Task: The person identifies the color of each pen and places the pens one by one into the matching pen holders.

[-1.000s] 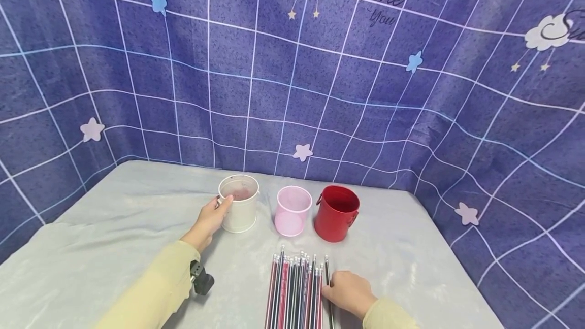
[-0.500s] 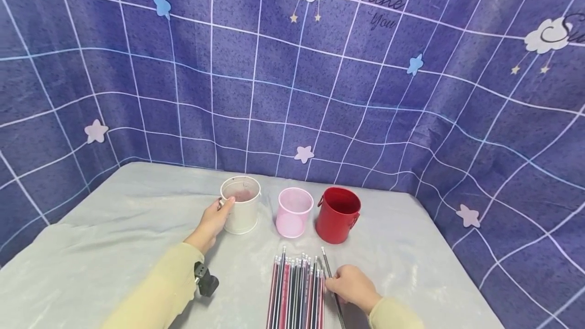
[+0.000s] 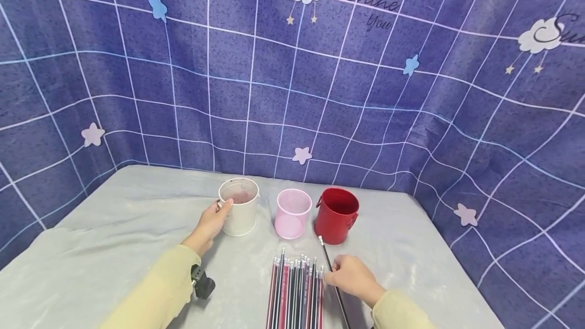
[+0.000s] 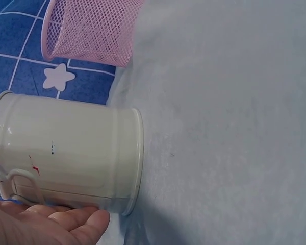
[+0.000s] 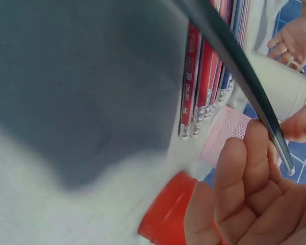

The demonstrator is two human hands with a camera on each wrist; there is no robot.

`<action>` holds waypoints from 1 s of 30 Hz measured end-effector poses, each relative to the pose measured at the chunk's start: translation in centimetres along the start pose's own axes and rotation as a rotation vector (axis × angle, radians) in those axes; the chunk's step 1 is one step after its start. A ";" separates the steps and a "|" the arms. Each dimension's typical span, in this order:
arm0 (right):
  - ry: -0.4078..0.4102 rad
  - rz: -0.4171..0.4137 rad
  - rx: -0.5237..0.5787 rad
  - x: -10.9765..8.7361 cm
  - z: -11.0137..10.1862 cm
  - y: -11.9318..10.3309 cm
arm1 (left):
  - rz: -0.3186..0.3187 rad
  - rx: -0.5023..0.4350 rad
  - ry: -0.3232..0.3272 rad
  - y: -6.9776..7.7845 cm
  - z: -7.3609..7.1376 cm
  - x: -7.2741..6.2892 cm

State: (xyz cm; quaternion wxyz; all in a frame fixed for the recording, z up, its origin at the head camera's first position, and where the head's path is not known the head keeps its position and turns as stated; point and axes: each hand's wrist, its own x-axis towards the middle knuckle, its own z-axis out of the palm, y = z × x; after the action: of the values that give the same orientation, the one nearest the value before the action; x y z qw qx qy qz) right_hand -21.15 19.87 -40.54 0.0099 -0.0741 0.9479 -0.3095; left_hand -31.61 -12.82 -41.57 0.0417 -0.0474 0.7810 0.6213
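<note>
My left hand holds a cream metal bucket at its left side, thumb at the rim and fingers along the outer wall. In the left wrist view, the fingers lie beside the bucket's small side handle. My right hand pinches a dark pencil between thumb and fingertips. The pencil slants, its eraser end pointing toward the buckets. Left of that hand lies a row of several red, black and dark blue pencils, eraser ends away from me.
A pink mesh cup stands right of the cream bucket, and a red bucket with side handles stands right of that. A pale grey cloth covers the table. Behind hangs a blue gridded curtain.
My right hand has drawn the dark pencil away from the row's right edge, tilting it and shifting it slightly forward. The left hand keeps its place at the cream bucket.
</note>
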 end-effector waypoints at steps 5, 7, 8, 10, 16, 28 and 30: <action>0.012 -0.064 0.019 0.3 0.2 0.1 | 0.016 -0.014 0.009 -0.1 0.0 -0.1; 0.013 -0.083 0.055 0.4 0.1 0.3 | 0.024 -0.024 0.011 -0.1 0.0 -0.1; 0.016 -0.091 0.063 0.5 0.1 0.4 | 0.028 -0.029 0.011 -0.1 0.1 -0.2; 0.025 -0.096 0.085 0.6 -0.1 0.5 | 0.033 -0.035 0.010 -0.1 0.1 -0.1; 0.061 -0.078 0.186 0.8 -0.9 0.0 | 0.026 -0.032 0.015 -0.1 0.1 0.0; 0.119 -0.129 0.249 0.8 -1.4 -1.5 | 0.034 -0.035 0.017 -0.1 0.0 -0.1; 0.131 -0.120 0.249 0.9 -1.5 -1.6 | 0.035 -0.041 0.014 -0.1 0.0 0.0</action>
State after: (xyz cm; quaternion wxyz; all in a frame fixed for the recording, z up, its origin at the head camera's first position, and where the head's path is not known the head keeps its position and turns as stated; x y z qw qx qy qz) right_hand -21.89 19.32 -38.33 -0.0615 -0.1087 0.8947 -0.4289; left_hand -31.58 -12.83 -41.72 0.0244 -0.0389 0.7690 0.6376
